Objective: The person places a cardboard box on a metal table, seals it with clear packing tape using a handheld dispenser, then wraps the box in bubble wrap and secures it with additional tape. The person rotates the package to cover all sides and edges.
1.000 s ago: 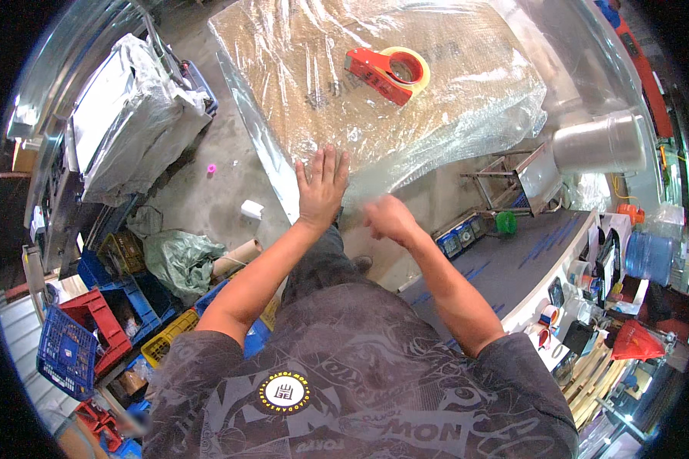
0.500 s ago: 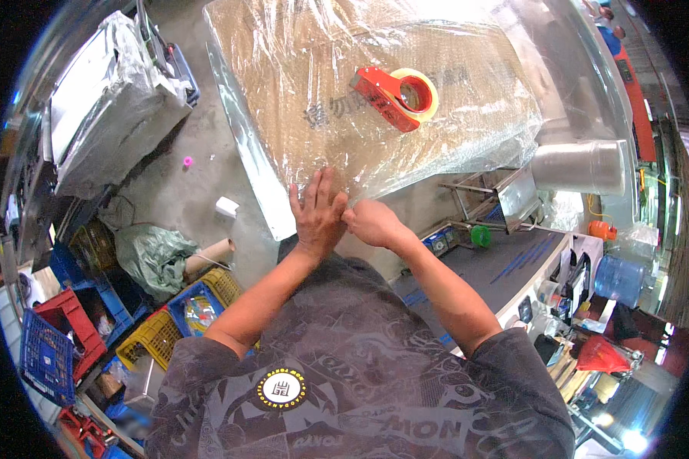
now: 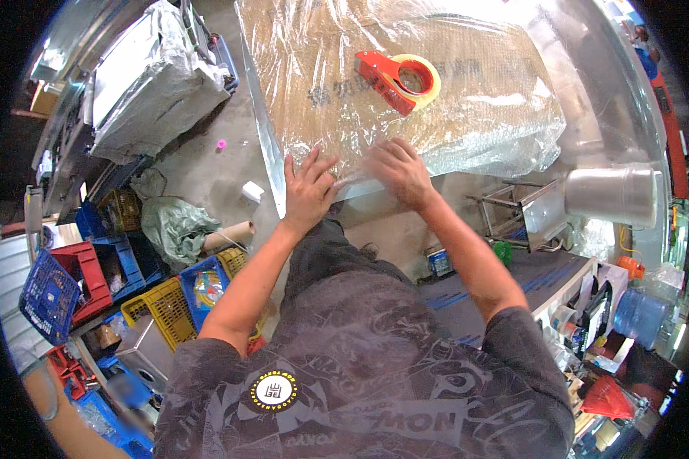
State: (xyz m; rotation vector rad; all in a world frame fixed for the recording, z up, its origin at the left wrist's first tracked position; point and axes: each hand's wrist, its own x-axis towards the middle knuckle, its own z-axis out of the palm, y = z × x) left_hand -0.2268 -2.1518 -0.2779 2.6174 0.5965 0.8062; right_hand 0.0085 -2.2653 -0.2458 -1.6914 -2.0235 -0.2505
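Note:
A large brown cardboard package (image 3: 436,130), covered in clear bubble wrap, lies in front of me. At its near left corner my left hand (image 3: 310,191) rests on the wrap with fingers spread. My right hand (image 3: 402,176) is over the near edge, a little to the right, slightly blurred, with its fingers stretched over the wrap and nothing visible in them. On top of the package sits a red tape dispenser (image 3: 386,83) holding a roll of yellowish tape (image 3: 434,92), beyond my right hand and touched by neither hand.
A large clear roll of wrap (image 3: 612,195) and a metal frame (image 3: 517,214) stand right. A dark-topped bench (image 3: 467,294) is near right. Left are a wrapped box (image 3: 161,92), green sacking (image 3: 177,229), and plastic crates (image 3: 168,310). Another person's arm (image 3: 69,417) shows lower left.
My hands were close together at the package's near edge; now they are apart. The right hand has unclenched and moved up and right onto the wrap. The view has shifted slightly.

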